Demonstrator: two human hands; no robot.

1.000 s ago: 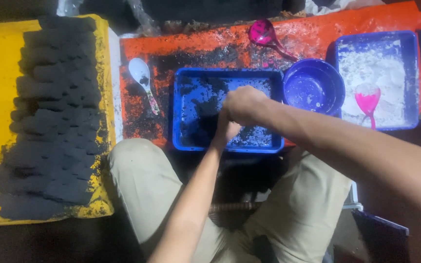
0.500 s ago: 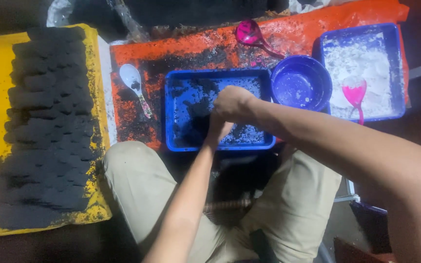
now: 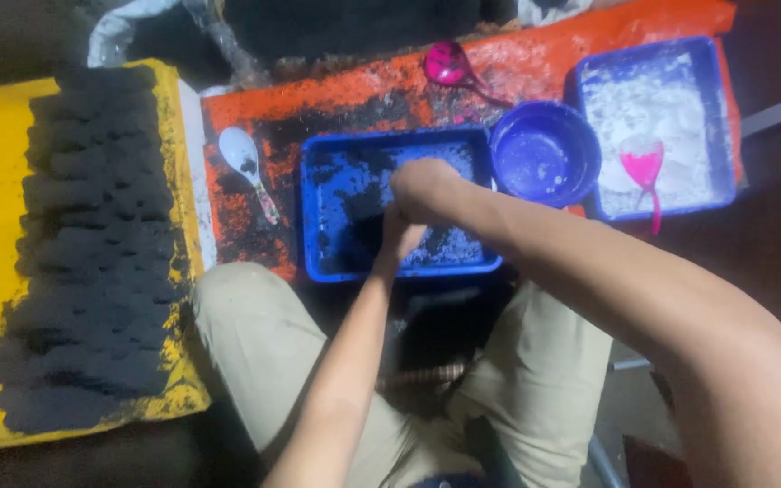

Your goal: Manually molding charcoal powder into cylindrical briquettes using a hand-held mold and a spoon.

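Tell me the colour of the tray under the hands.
Blue tray, dusted with black powder; head view.

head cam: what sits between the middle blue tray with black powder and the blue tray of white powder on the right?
A round blue bowl sits between the blue rectangular tray dusted with black powder and the blue tray of white powder, in the head view.
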